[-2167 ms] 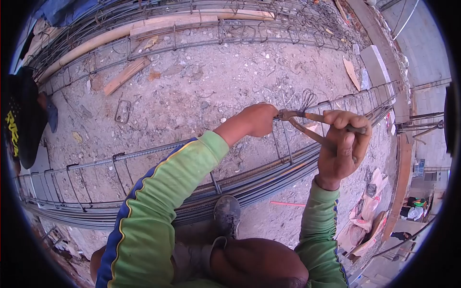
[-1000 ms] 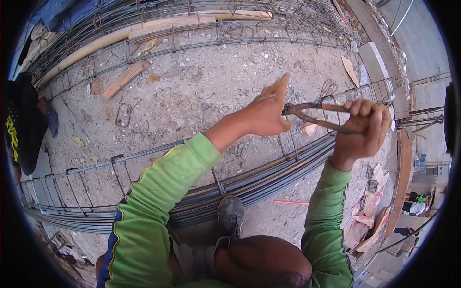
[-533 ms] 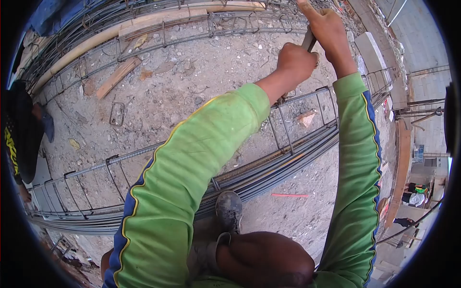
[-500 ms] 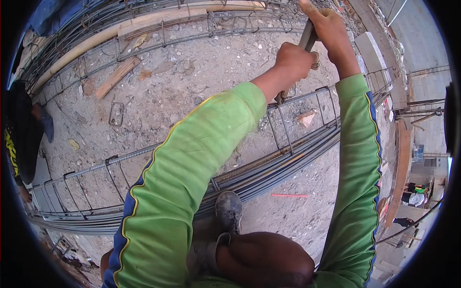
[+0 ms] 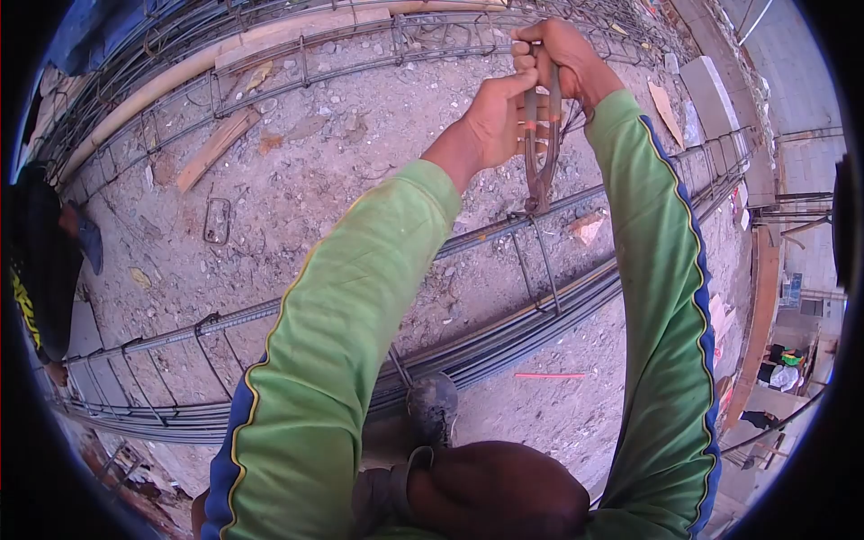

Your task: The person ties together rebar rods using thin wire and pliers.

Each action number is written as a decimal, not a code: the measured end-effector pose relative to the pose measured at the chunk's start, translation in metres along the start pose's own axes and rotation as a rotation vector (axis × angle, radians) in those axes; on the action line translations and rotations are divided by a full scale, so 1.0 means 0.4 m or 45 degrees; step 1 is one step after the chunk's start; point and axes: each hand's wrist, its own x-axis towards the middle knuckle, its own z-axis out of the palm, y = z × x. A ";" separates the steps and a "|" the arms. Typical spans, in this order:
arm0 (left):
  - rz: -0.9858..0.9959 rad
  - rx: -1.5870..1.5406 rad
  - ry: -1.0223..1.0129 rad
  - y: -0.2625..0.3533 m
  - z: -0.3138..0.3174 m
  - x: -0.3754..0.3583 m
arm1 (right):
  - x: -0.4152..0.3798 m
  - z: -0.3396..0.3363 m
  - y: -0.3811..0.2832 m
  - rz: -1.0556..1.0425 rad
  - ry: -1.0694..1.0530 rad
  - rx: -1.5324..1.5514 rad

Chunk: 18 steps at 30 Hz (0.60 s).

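A pair of long-handled pincers (image 5: 531,148) points jaws-down at the top bar of a rebar cage (image 5: 486,236). Their jaws meet the bar where a stirrup crosses it; whether wire is caught between them is too small to tell. My right hand (image 5: 569,56) is closed around the upper ends of the handles. Just below and to the left, my left hand (image 5: 490,117) is wrapped around the handles too, thumb in front and fingers partly hidden behind. Both forearms are in green sleeves.
A bundle of steel bars (image 5: 486,346) runs beside my boot (image 5: 432,400). More cages and a wooden pole (image 5: 117,117) lie across the far side. On the rubble ground are a wood offcut (image 5: 216,148), a loose stirrup (image 5: 217,220) and a brick piece (image 5: 588,228). Another person's leg (image 5: 45,261) is at left.
The pincers have swung from a slant to nearly straight in view, with both handles now showing. Both hands have shifted left, and my left hand has turned to show its fingers behind the handles.
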 end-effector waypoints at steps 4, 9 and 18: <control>-0.237 0.050 0.614 -0.004 -0.111 -0.047 | 0.116 -0.019 0.132 0.398 0.216 -0.281; -0.425 0.035 0.484 -0.010 -0.132 -0.093 | 0.199 -0.057 0.274 0.614 -0.104 -0.557; -0.434 0.154 0.444 -0.059 -0.088 -0.081 | 0.330 -0.137 0.407 0.768 -0.165 -1.026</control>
